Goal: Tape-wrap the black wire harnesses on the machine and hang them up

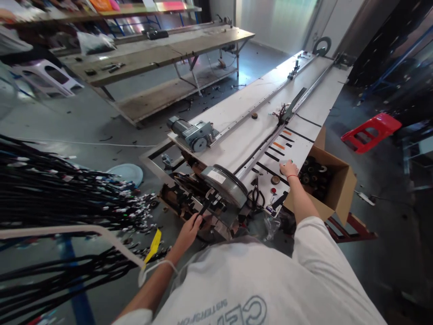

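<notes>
Long white machine table (257,131): left hand (189,230) grasping black strap (206,205) at its near end; right hand (288,169) clenched over button (286,163) beside cardboard box (334,189).

I'm looking at a factory workshop: a long white machine bench (250,131) with a motor (192,133), bundled black cables (61,189) on the left, worn worktables (152,56) far behind.

- The left hand (190,229) gripped a black strap (204,206) below the grey wheel (226,183).
- The right hand (288,169) pressed on the white bench (250,131), a cardboard box (333,189) just right of it.
</notes>
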### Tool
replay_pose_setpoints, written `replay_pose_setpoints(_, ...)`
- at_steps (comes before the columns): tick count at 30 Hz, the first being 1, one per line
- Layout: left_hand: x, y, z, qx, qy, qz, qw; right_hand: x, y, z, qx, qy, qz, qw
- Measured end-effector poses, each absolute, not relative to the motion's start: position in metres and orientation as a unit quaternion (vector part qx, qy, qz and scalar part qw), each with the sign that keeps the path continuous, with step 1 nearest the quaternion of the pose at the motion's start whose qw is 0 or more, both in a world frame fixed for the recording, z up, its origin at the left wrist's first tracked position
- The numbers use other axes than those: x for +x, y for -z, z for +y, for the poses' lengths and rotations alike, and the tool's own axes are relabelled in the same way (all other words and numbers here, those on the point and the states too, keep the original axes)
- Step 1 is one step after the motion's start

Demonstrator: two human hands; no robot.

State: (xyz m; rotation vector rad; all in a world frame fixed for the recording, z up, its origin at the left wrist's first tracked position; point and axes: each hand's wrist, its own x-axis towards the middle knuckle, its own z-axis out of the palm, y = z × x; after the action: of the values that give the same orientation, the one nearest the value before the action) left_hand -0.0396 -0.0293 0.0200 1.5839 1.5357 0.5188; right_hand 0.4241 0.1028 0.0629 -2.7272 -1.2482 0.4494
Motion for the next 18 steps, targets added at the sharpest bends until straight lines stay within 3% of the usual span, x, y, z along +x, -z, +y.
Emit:
replay_pose_setpoints(3, -0.025, -0.022, -0.014, 0.641, -0.211, 0.583, 0.453, 0.367, -0.097, 0.080, -0.816, -0.120, -0.527, 0.205)
replay_pose_setpoints(6, -0.014, -0.036, 0.004, 0.661, -0.220, 0.559, 0.451, 0.268, -0.102, 0.024, -0.638, -0.201, -0.655, 0.352)
replay_pose_setpoints(8, -0.011, -0.048, 0.018, 0.681, -0.218, 0.547, 0.435, 0.212, -0.081, -0.012, -0.535, -0.289, -0.702, 0.370)
replay_pose_setpoints(10, -0.012, -0.059, 0.033, 0.705, -0.222, 0.525, 0.422, 0.174, -0.049, -0.027, -0.503, -0.294, -0.722, 0.373)
replay_pose_setpoints(14, -0.016, -0.064, 0.044, 0.739, -0.208, 0.502, 0.397, 0.140, -0.002, 0.012, -0.590, -0.229, -0.687, 0.357)
replay_pose_setpoints(18, -0.013, -0.058, 0.039, 0.751, -0.200, 0.490, 0.396, 0.145, 0.005, 0.048, -0.594, -0.248, -0.688, 0.337)
